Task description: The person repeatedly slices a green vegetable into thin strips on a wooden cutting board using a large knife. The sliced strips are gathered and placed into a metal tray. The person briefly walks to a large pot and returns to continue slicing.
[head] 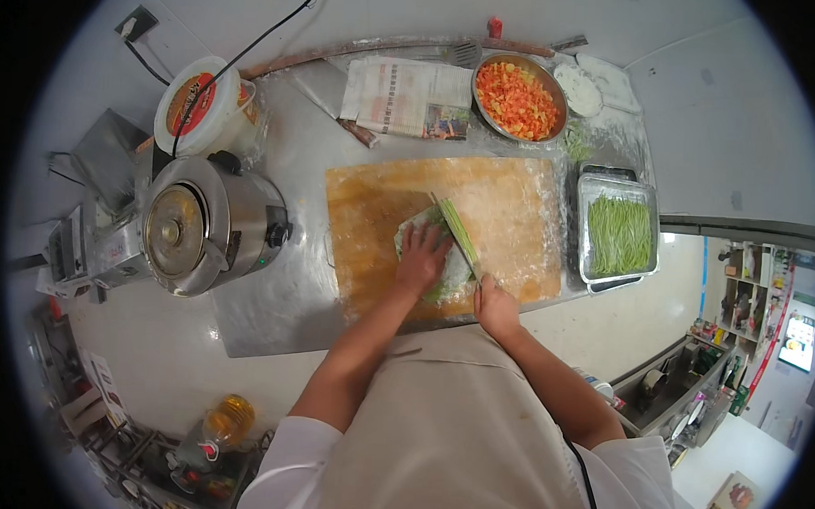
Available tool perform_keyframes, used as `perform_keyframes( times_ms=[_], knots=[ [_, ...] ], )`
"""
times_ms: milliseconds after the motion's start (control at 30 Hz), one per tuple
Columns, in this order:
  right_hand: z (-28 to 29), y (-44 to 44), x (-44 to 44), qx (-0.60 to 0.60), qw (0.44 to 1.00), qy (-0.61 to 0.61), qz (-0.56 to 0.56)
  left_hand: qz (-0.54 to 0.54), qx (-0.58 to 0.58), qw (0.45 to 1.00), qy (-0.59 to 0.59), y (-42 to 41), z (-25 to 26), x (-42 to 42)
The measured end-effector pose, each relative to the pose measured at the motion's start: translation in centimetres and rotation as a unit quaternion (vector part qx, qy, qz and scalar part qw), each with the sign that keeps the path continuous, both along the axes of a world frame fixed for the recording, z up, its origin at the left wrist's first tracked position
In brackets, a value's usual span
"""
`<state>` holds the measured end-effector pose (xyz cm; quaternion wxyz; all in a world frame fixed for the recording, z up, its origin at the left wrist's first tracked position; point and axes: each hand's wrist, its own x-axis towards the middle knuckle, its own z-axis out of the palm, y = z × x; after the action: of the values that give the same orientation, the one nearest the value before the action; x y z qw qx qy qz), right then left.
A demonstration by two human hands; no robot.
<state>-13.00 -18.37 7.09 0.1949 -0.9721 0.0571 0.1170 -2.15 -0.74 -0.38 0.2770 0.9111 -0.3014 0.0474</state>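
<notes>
Before me lies a wooden cutting board (376,186) dusted with flour. My left hand (422,258) rests on a floured green dough sheet (457,273), fingers spread and pressing from above. The handle of a kitchen knife (473,262) is in my right hand (497,306), and its blade points away from me across the board, close to my left fingertips. Thin cut green noodle strips (457,224) lie along the blade's right side. My left hand and the knife cover part of the dough.
Right of the board, a metal tray (583,260) holds green noodles (620,235). Behind stand a bowl of diced orange vegetables (518,100) and a newspaper (399,96). An electric cooker (247,215) and a lidded plastic bucket (233,130) occupy the left side of the metal table (270,317).
</notes>
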Motion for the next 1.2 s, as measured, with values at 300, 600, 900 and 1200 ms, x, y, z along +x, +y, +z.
perform_keyframes(
  times_ms=[300, 600, 900, 1200],
  knots=[
    [2.2, -1.0, -0.5, 0.007, 1.0, -0.014, -0.001, 0.015, -0.018, 1.0, -0.004, -0.2, 0.0, 0.0],
    [1.9, -0.7, -1.2, 0.016, 1.0, 0.005, -0.001, 0.014, -0.01, 1.0, 0.009, -0.1, -0.3, -0.1],
    [0.7, -0.5, 0.4, 0.019, 1.0, -0.006, -0.005, 0.015, 0.009, 1.0, -0.008, 0.0, 0.1, -0.5],
    [3.4, -0.7, -1.8, 0.013, 1.0, 0.025, -0.002, 0.026, 0.005, 1.0, 0.009, -0.2, -0.5, -0.5]
  ],
)
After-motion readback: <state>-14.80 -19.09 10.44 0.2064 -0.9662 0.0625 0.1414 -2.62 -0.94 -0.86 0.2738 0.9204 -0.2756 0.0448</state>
